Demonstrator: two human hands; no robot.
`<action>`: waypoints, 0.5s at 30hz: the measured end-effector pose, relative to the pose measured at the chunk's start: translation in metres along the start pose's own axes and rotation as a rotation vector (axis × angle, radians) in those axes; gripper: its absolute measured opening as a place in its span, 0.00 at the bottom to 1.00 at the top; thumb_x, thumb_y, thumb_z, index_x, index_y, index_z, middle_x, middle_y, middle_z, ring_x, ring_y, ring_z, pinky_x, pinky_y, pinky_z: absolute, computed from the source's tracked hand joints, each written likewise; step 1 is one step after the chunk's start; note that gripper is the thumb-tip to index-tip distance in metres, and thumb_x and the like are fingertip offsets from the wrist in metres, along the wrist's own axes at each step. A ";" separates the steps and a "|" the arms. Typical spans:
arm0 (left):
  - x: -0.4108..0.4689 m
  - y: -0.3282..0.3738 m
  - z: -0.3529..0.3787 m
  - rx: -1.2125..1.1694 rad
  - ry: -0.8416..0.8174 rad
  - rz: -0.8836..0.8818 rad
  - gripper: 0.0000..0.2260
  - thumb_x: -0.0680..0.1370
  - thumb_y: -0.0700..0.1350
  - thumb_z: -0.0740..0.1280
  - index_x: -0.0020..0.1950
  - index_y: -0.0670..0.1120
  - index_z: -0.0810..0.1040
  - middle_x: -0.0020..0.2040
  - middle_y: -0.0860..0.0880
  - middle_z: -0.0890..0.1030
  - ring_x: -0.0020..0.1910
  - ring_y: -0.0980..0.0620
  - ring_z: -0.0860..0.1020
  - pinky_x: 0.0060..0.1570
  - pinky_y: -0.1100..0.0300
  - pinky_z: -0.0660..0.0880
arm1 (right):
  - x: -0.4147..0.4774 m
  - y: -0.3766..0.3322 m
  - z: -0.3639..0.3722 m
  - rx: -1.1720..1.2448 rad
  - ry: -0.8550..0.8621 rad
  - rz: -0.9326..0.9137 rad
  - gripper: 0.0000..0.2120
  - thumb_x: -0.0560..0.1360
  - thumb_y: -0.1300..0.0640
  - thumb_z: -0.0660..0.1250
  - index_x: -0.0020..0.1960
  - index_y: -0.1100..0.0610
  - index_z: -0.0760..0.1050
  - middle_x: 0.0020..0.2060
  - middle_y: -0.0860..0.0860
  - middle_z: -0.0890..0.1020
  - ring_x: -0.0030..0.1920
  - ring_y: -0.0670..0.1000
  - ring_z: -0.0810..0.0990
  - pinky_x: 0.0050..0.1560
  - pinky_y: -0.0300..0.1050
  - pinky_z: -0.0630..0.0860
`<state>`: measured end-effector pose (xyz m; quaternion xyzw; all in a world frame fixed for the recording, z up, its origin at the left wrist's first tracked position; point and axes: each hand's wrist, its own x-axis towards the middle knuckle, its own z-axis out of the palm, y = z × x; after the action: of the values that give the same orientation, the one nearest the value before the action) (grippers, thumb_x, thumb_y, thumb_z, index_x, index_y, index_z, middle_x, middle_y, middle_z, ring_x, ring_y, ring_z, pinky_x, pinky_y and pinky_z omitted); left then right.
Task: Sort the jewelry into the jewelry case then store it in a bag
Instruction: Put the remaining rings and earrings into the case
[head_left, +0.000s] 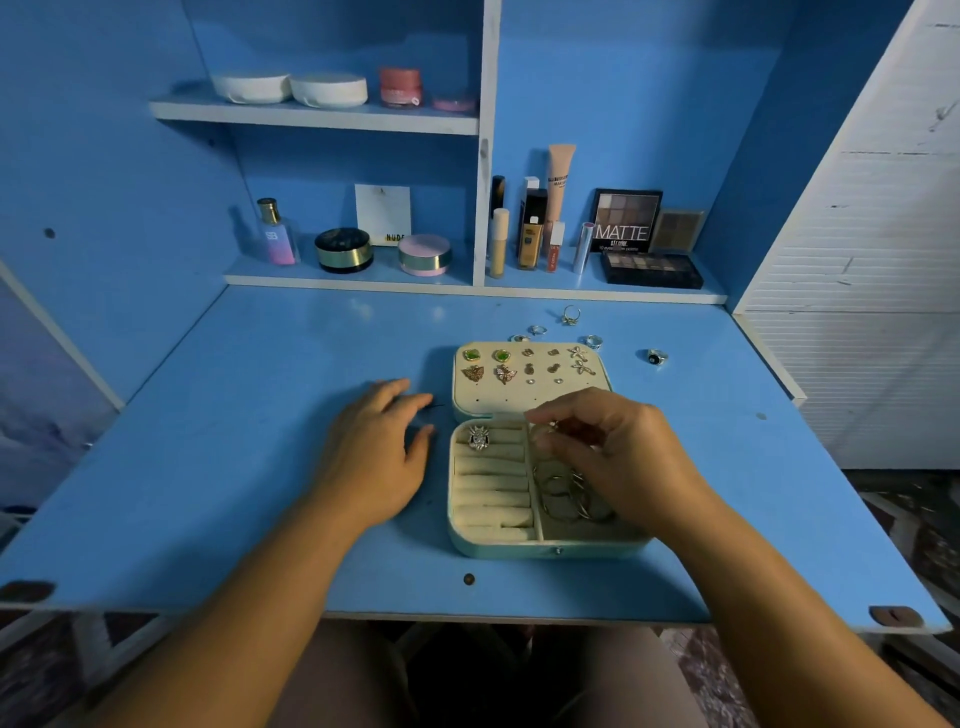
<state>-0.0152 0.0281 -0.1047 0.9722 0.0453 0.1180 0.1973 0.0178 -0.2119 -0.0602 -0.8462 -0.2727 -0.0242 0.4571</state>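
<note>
A pale open jewelry case (519, 545) lies on the blue desk (208, 467). Its lid panel (530, 402) holds several pairs of earrings. One ornate ring (478, 437) sits in the ring rolls at left, and large hoop earrings (563, 493) lie in the right compartment. My right hand (618, 457) hovers over that compartment, fingers curled, pinching something small and shiny that I cannot make out. My left hand (379, 452) rests flat on the desk just left of the case. Loose rings lie behind the case, among them a dark-stoned ring (656, 357) and a gold ring (570, 315).
Shelves behind the desk hold cosmetics: a perfume bottle (275, 234), round compacts (343, 250), foundation tubes (532, 228) and eyeshadow palettes (652, 270). A white louvred door (857, 312) stands at right. The desk's front edge is close to my lap.
</note>
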 end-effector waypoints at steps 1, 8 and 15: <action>0.000 0.000 0.000 0.001 0.006 0.003 0.17 0.80 0.47 0.65 0.68 0.46 0.76 0.71 0.46 0.71 0.70 0.45 0.69 0.70 0.49 0.65 | 0.002 -0.002 0.000 -0.045 -0.027 -0.037 0.13 0.72 0.60 0.73 0.48 0.41 0.81 0.41 0.41 0.82 0.40 0.41 0.79 0.42 0.28 0.73; 0.000 -0.003 0.000 -0.021 0.012 -0.002 0.19 0.79 0.52 0.63 0.68 0.47 0.76 0.71 0.46 0.72 0.70 0.45 0.70 0.69 0.50 0.66 | 0.015 -0.005 0.008 -0.313 -0.176 -0.279 0.10 0.72 0.59 0.72 0.53 0.53 0.82 0.44 0.46 0.82 0.42 0.44 0.79 0.47 0.36 0.75; 0.001 -0.005 0.000 -0.066 0.016 -0.018 0.18 0.78 0.52 0.64 0.67 0.48 0.77 0.71 0.48 0.72 0.69 0.46 0.70 0.69 0.50 0.66 | 0.026 -0.011 0.006 -0.343 -0.286 -0.222 0.07 0.71 0.61 0.74 0.48 0.53 0.83 0.41 0.44 0.84 0.41 0.39 0.78 0.46 0.36 0.76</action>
<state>-0.0147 0.0325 -0.1065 0.9637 0.0516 0.1254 0.2299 0.0338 -0.1911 -0.0476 -0.8711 -0.4178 -0.0002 0.2580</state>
